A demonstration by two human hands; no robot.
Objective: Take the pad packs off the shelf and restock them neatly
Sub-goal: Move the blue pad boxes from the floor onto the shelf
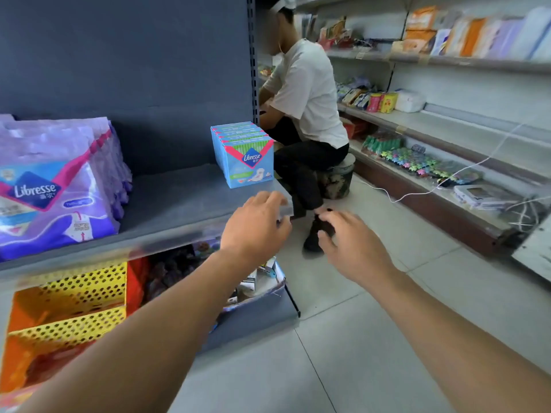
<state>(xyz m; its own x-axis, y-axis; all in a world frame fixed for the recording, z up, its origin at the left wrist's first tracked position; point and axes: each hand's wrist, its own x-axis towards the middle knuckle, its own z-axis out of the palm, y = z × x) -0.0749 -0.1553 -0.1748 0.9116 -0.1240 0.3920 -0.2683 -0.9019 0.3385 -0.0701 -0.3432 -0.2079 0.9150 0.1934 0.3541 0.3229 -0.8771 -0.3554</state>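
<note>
A row of blue Libresse pad boxes [244, 155] stands upright at the right end of the dark grey shelf [179, 201]. Purple Libresse pad packs [59, 186] stand in a row at the shelf's left end. My left hand [256, 228] hovers at the shelf's front right corner, just below the blue boxes, fingers loosely curled and holding nothing. My right hand [351, 245] floats in the aisle to the right of it, fingers loosely bent, empty.
A person in a white shirt [307, 93] sits on a stool in the aisle just behind the shelf end. Yellow perforated baskets [74, 305] and small goods fill the lower shelf. Stocked shelves [447, 120] line the right wall; a white cable [417, 192] trails over them.
</note>
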